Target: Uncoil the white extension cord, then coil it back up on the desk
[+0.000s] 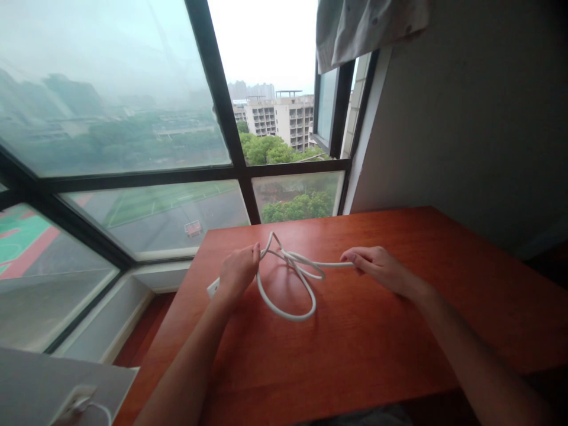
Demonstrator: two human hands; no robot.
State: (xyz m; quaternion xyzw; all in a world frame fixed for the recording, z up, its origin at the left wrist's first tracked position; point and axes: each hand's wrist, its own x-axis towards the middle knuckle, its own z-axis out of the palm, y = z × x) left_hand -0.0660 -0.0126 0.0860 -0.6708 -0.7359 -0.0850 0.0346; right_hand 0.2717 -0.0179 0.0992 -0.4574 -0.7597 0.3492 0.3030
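Note:
A white cable (284,318) lies in loose loops between my two hands over the reddish-brown wooden table. My left hand (239,269) is closed around one part of it, at the left of the loops. Beside that wrist a small white block (213,288) shows, mostly hidden behind the hand, so I cannot tell its kind. On the other side, my right hand (370,263) pinches the cable between thumb and fingers. From there a straight stretch runs left into the coil.
The wooden table (355,343) spans the view below large windows (146,171). One window pane (326,109) stands open under a hanging grey cloth (355,29). At lower left, a white plug (82,404) with a cord sits in a wall socket. A wall rises on the right.

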